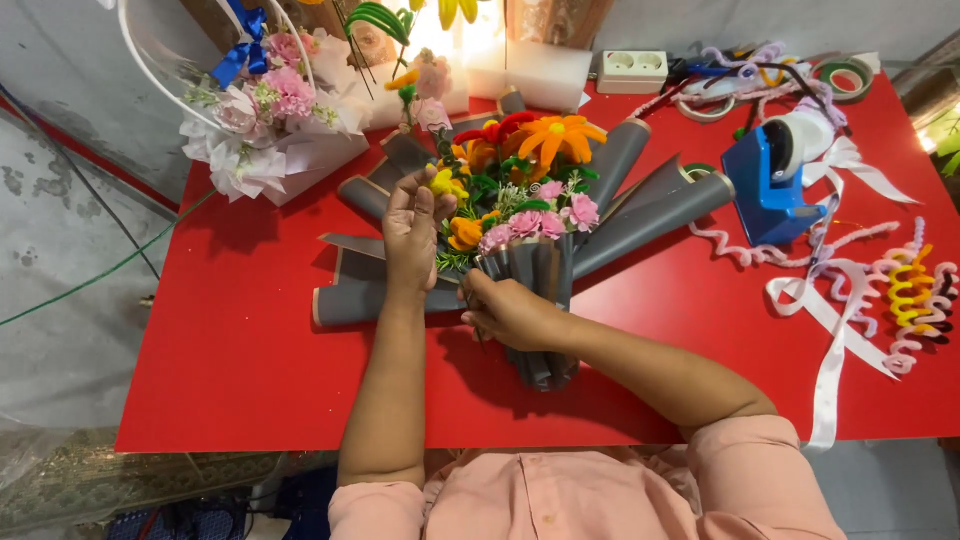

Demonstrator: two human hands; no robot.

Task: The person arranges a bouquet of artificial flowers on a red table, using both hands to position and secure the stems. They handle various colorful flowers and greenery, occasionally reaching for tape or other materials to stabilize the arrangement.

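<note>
A bouquet [520, 185] of orange, yellow, red and pink craft flowers lies on the red table [250, 330], wrapped in grey paper [640, 210] that fans out in rolled cones. My left hand [412, 235] rests on the bouquet's left side, its fingertips pinching a small yellow flower [445, 183]. My right hand [510, 312] grips the gathered grey wrap at the bouquet's stem, just below the pink flowers [530, 222].
A white-wrapped pink flower arrangement [270, 120] with a blue bow stands at the back left. A blue tape dispenser [770, 175], tape rolls [848, 76], a white socket strip [633, 70], white ribbon [830, 330] and curled pipe cleaners [915, 295] occupy the right side.
</note>
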